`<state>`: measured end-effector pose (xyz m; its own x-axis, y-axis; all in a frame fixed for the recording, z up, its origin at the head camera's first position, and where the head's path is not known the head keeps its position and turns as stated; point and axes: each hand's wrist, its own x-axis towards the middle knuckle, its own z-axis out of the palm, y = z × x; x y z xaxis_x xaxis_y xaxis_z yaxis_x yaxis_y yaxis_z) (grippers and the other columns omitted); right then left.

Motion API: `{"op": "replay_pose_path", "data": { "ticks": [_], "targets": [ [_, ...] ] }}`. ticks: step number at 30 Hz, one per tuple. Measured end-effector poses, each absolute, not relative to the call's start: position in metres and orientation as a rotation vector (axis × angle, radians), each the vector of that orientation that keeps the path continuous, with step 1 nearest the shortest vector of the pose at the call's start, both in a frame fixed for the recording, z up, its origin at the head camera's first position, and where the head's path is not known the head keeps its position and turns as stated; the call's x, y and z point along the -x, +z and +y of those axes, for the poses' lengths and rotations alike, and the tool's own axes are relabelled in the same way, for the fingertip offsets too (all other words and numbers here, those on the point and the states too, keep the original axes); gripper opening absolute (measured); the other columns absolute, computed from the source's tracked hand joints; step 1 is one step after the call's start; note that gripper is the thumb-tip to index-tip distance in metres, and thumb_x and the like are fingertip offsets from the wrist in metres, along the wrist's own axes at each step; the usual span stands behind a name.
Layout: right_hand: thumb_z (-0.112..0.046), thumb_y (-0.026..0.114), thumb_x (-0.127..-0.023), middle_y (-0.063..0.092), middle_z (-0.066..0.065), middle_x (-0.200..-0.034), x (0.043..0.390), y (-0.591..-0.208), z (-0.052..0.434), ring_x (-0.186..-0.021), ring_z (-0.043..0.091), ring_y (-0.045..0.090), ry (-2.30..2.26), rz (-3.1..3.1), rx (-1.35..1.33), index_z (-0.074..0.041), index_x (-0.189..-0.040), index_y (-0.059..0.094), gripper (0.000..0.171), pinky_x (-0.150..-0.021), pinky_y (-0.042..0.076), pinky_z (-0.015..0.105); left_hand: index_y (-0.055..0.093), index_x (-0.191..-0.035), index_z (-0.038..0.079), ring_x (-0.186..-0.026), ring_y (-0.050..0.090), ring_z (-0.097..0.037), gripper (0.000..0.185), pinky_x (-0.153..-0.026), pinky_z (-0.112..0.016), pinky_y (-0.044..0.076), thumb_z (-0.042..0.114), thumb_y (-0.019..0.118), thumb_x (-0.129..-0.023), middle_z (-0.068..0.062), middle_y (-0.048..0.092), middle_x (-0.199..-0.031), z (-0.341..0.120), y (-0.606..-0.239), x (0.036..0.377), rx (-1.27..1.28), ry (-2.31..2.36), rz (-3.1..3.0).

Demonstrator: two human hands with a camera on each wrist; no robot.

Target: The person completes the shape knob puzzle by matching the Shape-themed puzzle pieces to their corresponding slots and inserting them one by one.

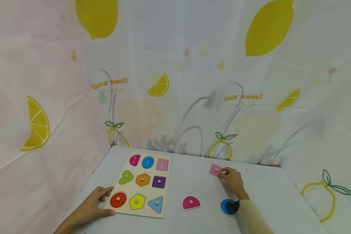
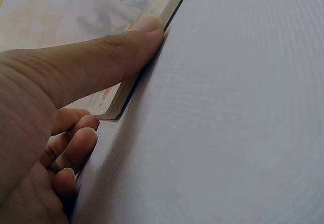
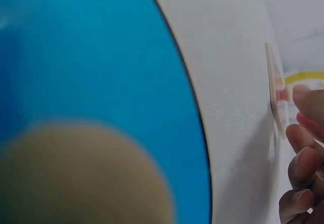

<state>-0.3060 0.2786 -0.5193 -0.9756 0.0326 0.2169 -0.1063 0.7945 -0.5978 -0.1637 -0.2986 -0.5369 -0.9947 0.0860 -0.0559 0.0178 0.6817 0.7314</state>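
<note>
My left hand (image 1: 92, 204) grips the near-left corner of a wooden shape puzzle board (image 1: 123, 184); the thumb lies along the front edge and the fingers curl at the left side. At the far right, my right hand (image 1: 233, 180) pinches the right edge of a pink rectangle piece (image 1: 213, 169), its knob showing beside the fingertips. In the right wrist view this pink piece (image 3: 275, 90) appears nearly edge-on beside the fingers. Below that wrist lies a blue circle piece (image 1: 224, 210), partly covered by the dark wrist camera. A magenta semicircle piece (image 1: 188, 205) lies between board and circle.
On the board, the top row shows printed shapes without knobs: a magenta semicircle (image 1: 134, 160), a blue circle (image 1: 147, 162) and a pink rectangle (image 1: 162, 164). Several knobbed pieces fill the lower rows. Lemon-print cloth (image 1: 175, 107) hangs behind the white table (image 1: 187, 182).
</note>
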Motion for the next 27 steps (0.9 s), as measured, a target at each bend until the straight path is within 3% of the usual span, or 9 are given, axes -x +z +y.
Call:
{"op": "replay_pose_path", "data": {
  "ticks": [13,27],
  "targets": [
    [-0.026,0.076,-0.093,0.069,0.004,-0.081,0.318,-0.51,0.281,-0.072,0.019,0.057,0.985,-2.858,-0.108,0.0,-0.108,0.075,0.03,-0.064,0.045,0.033,0.053,-0.147,0.002,-0.102,0.043,-0.021,0.106,-0.077,-0.026,0.043,0.043,0.098,-0.06,-0.004,0.049,-0.111,-0.296,-0.532,0.168,-0.002,1.192,2.782],
    [-0.024,0.077,-0.092,0.065,0.004,-0.081,0.327,-0.513,0.27,-0.076,0.022,0.056,0.972,-2.875,-0.002,-0.002,-0.104,0.076,0.025,-0.066,0.044,0.034,0.052,-0.147,0.001,-0.099,0.043,-0.02,0.101,-0.077,-0.025,0.043,0.039,0.097,-0.065,-0.004,0.049,-0.111,-0.296,-0.535,0.164,-0.047,1.185,2.798]
  ]
}}
